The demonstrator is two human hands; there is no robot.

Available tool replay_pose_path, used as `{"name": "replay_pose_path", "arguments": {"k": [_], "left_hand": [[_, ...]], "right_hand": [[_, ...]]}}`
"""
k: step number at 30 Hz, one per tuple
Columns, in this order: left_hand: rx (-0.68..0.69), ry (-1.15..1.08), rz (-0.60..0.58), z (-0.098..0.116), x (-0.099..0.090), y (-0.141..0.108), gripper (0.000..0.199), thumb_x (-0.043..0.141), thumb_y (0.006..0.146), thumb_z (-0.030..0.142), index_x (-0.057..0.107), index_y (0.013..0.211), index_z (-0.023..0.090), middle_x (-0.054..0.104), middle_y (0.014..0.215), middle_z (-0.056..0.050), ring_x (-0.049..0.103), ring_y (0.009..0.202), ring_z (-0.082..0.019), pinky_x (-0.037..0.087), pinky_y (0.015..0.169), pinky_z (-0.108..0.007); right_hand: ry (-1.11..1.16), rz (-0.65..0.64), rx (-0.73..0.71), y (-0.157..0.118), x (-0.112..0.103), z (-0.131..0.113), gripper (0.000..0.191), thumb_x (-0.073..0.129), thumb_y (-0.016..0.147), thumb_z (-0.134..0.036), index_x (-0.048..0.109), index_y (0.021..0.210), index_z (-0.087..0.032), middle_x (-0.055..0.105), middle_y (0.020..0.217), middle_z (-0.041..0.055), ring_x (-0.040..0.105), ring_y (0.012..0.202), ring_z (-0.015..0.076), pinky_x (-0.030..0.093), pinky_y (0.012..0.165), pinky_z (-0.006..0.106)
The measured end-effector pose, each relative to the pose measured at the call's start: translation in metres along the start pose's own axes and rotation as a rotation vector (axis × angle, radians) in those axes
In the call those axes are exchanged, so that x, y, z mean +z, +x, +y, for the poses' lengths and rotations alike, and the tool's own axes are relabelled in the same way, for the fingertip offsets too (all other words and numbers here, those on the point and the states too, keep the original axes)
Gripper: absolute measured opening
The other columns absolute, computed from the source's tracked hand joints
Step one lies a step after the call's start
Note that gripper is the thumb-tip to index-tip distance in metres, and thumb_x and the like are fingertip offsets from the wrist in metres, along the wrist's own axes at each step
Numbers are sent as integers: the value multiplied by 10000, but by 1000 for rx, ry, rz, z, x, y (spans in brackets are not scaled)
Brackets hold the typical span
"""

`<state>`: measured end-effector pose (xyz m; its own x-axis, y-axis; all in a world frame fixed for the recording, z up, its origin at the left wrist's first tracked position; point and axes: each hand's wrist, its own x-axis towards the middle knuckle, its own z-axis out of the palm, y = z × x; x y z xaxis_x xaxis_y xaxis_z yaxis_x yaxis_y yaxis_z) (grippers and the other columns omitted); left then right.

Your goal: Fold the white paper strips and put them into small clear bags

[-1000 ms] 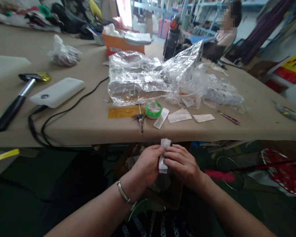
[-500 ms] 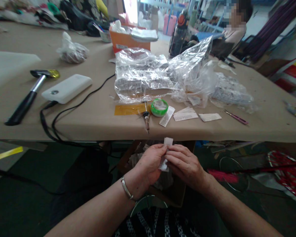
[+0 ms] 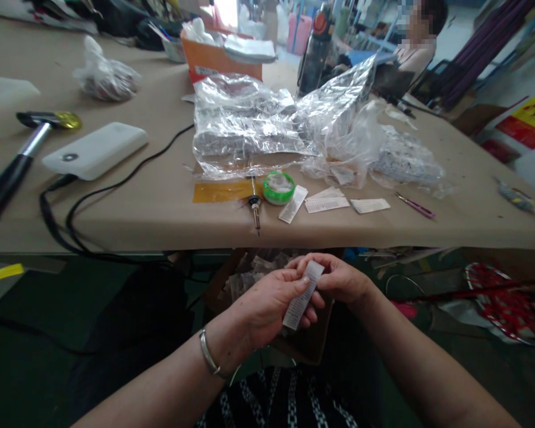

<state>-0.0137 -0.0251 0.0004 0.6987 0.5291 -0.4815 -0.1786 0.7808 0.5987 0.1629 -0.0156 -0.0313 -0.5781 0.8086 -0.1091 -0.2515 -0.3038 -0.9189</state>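
Note:
A narrow whitish strip with rows of small print (image 3: pixel 301 303) is held at a slant below the table's front edge. My left hand (image 3: pixel 263 306) is closed on it, thumb lying on the printed face and fingers behind. At the strip's upper right side, my right hand (image 3: pixel 343 282) pinches it; some fingertips are hidden behind. Under both hands stands a cardboard box (image 3: pixel 216 291) with several clear small packets (image 3: pixel 249 273). On the table ahead lie similar strips (image 3: pixel 327 203), a soldering iron (image 3: pixel 255 208) pointing toward me and a round green tin (image 3: pixel 279 188).
Crumpled clear plastic bags (image 3: pixel 254 125) cover the table's middle. A hammer (image 3: pixel 22 154), a white power bank (image 3: pixel 98 150) and black cables are at left. Purple-handled tweezers or snips (image 3: pixel 414 205) lie right. Farther back are an orange box (image 3: pixel 223 65), a bottle (image 3: pixel 314 56) and a seated person.
The strip has turned to show its printed face more fully. My right hand has shifted from covering its side to its upper edge. The whole view has swung slightly right and down.

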Motion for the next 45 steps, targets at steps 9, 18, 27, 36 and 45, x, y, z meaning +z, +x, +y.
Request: {"name": "replay_pose_path", "arguments": {"k": [9, 18, 27, 36, 45], "left_hand": [[76, 12, 62, -5, -6, 2, 193, 569, 841, 296, 584, 841, 104, 590, 715, -59, 545, 520, -106, 416, 479, -193], [117, -27, 114, -3, -11, -1, 155, 545, 853, 261, 571, 853, 108, 573, 698, -38, 544, 525, -100, 415, 485, -189], [119, -35, 120, -2, -11, -4, 151, 534, 850, 258, 558, 860, 109, 565, 683, -30, 535, 509, -98, 407, 471, -187], [138, -13, 83, -12, -20, 0, 161, 550, 835, 275, 567, 846, 116, 576, 717, -37, 552, 529, -107, 442, 502, -211], [143, -58, 117, -10, -18, -1, 166, 560, 833, 283, 561, 862, 119, 569, 696, -28, 554, 501, -110, 422, 475, -202]], "right_hand": [[-175, 134, -57, -1, 10, -6, 435, 707, 758, -337, 568, 1151, -211, 612, 1117, 66, 604, 931, 179, 488, 853, 324], [-1064, 431, -351, -5, 33, -11, 295, 544, 886, -238, 561, 1176, -189, 584, 1128, 74, 539, 1052, 199, 425, 926, 330], [-1088, 429, -329, -2, 34, -6, 327, 534, 891, -230, 542, 1214, -180, 577, 1159, 79, 533, 1073, 198, 423, 929, 328], [-1056, 399, -318, 4, 40, -3, 259, 452, 936, -213, 594, 1152, -202, 617, 1057, 51, 582, 972, 161, 459, 864, 280], [-1023, 457, -327, 3, 41, 1, 307, 475, 919, -218, 545, 1218, -222, 632, 1075, 43, 598, 975, 160, 465, 877, 276]]}}
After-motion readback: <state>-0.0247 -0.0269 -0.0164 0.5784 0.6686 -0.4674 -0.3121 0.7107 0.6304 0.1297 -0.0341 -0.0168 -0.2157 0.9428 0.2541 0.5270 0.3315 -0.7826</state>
